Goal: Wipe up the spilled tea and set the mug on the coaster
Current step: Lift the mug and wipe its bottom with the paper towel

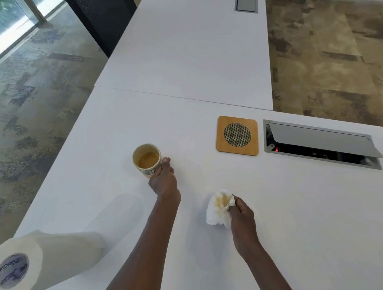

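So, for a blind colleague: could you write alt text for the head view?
On a white table, the left hand grips a mug of tea while the right hand holds a tea-stained paper towel. A wooden coaster sits empty beyond, a paper towel roll lies near left.

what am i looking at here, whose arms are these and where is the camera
There is no machine here. One picture comes from a camera worn on a person's head, looking down at their own two bare arms over a white table. The left hand grips a mug with some tea in it. The right hand holds a crumpled paper towel with a brown stain. A wooden coaster lies further away, nothing on it. Beside it is an open cable hatch, and a paper towel roll lies near left.
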Tool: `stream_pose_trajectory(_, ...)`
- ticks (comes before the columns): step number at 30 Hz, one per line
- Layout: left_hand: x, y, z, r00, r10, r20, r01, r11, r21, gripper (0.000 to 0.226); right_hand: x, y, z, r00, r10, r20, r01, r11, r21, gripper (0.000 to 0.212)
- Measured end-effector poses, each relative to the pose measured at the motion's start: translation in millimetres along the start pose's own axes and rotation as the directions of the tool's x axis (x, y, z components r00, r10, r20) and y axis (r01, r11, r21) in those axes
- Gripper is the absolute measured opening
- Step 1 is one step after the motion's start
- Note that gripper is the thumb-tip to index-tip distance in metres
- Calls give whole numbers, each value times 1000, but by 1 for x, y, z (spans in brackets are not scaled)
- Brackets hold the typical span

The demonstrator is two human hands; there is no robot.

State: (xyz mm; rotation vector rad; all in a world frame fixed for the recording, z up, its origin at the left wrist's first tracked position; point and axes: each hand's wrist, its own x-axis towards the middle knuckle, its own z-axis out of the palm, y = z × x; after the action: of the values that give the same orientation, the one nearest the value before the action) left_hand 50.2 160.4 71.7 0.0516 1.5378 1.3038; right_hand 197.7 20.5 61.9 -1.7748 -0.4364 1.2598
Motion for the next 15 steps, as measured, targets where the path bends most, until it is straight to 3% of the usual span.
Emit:
stream_pose_trajectory(7, -5, 6, -16, 1000, 1, 23, -1, 1000, 10, 4, 8, -12, 9, 998, -46, 38, 50, 992, -120, 39)
stream_pose_trajectory(10, -6, 15, -26, 997, 11, 75, -16, 998, 61, 10, 13, -19, 23, 994, -83, 70, 93, 984, -152, 38)
stream_pose_trajectory(15, -3, 39, -44, 983, 53, 174, -83, 981, 173, 13, 26, -31, 61, 953, -272, 133, 301, 899, -318, 39)
